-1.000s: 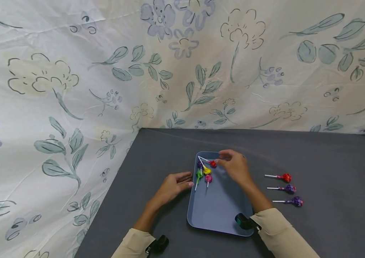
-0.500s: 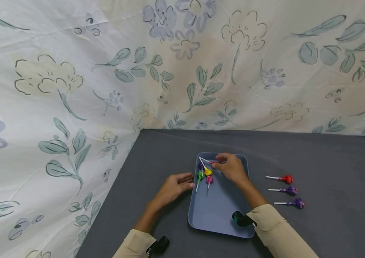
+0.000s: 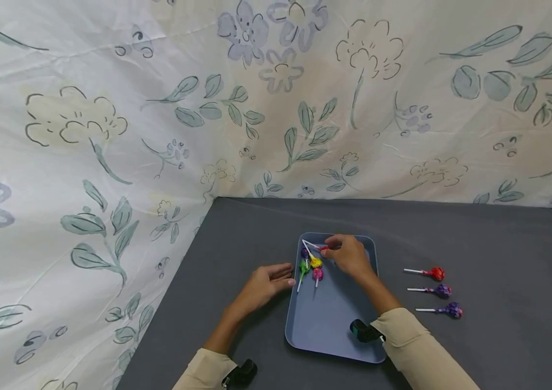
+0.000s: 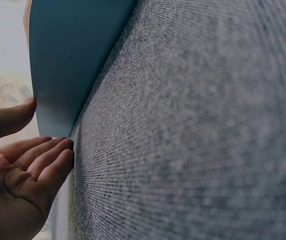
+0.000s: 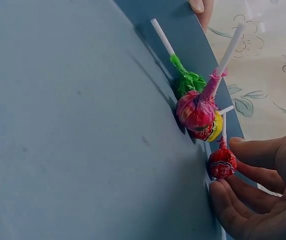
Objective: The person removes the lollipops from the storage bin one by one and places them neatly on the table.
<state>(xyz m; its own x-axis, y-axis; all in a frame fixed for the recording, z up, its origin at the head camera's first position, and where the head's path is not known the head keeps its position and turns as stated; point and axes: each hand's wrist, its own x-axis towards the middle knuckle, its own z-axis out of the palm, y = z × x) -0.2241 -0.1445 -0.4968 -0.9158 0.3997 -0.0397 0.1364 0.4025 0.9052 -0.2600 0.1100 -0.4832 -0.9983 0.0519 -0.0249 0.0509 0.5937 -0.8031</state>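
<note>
A blue-grey tray [image 3: 334, 330] lies on the dark cloth. My right hand [image 3: 351, 259] reaches over its far end and holds a red lollipop [image 5: 222, 164] by its wrapped head between thumb and fingers. Close by in the tray are a yellow lollipop [image 3: 316, 262], a green one, a pink lollipop [image 3: 318, 274] and a purple lollipop [image 3: 305, 253], partly covered by others. The green lollipop [image 5: 189, 82] lies along the left wall. Fingers extended, my left hand [image 3: 263, 287] touches the tray's outer left side and grips nothing.
Right of the tray, a red lollipop [image 3: 436, 273] and two purple lollipops [image 3: 453, 310] lie in a column, sticks pointing left. A floral curtain [image 3: 276, 135] rises behind and left of the dark cloth [image 3: 500, 336].
My right hand has moved slightly left onto the red lollipop in the tray, and its fingers now cover much of the head. The left hand stays at the tray's side.
</note>
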